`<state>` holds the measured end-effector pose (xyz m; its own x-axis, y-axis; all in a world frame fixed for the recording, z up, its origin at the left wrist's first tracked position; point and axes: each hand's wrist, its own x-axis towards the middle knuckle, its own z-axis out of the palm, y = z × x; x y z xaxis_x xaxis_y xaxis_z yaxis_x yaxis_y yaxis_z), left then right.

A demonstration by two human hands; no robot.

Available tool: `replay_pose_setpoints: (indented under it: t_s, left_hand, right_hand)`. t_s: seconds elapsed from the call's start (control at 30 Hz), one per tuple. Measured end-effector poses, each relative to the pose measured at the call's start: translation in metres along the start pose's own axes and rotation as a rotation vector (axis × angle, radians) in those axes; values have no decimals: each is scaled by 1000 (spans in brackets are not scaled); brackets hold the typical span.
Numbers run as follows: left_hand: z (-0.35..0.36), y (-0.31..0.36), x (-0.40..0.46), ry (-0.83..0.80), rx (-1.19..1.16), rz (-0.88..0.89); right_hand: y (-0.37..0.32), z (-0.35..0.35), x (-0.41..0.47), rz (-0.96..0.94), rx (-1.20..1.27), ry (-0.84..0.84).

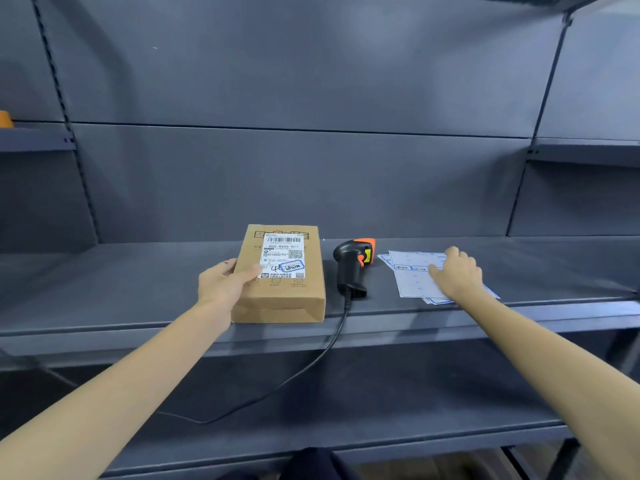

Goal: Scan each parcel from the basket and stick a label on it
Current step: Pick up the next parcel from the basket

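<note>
Brown corrugated cardboard formed the parcel (280, 275), a flat rectangular box lying on the dark grey metal shelf (138, 289) with its near end at the front lip. A white printed shipping label (283, 255) with barcodes covered its upper face, and a small blue-bordered sticker (291, 266) sat askew on that label. The left hand (225, 284) gripped the box's left edge, thumb laid over the top and fingers curled down the side. Just right of the parcel lay a black plastic scanner (353, 268) with an orange head, its cord (311, 362) trailing off the shelf. Farther right, the right hand (457, 273) rested on thin white label sheets (412, 275) edged in blue, fingers bent onto the paper; whether it pinched anything could not be told.
</note>
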<state>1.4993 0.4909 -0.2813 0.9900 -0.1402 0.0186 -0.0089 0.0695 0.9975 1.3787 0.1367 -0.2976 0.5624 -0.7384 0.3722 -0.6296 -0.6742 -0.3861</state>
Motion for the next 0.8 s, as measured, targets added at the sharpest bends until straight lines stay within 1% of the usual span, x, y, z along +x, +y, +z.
replay_pose_setpoints:
  t_s: [0.17, 0.3, 0.43, 0.53, 0.67, 0.8]
  left_hand:
    - [23, 15, -9, -9, -99, 69]
    - [65, 24, -22, -91, -161, 121]
    - [128, 20, -49, -258, -204, 152]
    - [178, 8, -76, -399, -216, 138]
    - [239, -20, -117, -583, -214, 138]
    - [282, -55, -156, -758, -174, 130]
  right_hand:
    - [13, -10, 2, -53, 34, 0]
    - [45, -25, 0, -30, 60, 17]
    - [93, -42, -5, 17, 21, 70]
    - [140, -54, -14, 66, -34, 131]
    - [210, -62, -36, 167, -102, 150]
    - [270, -59, -65, 239, -166, 165]
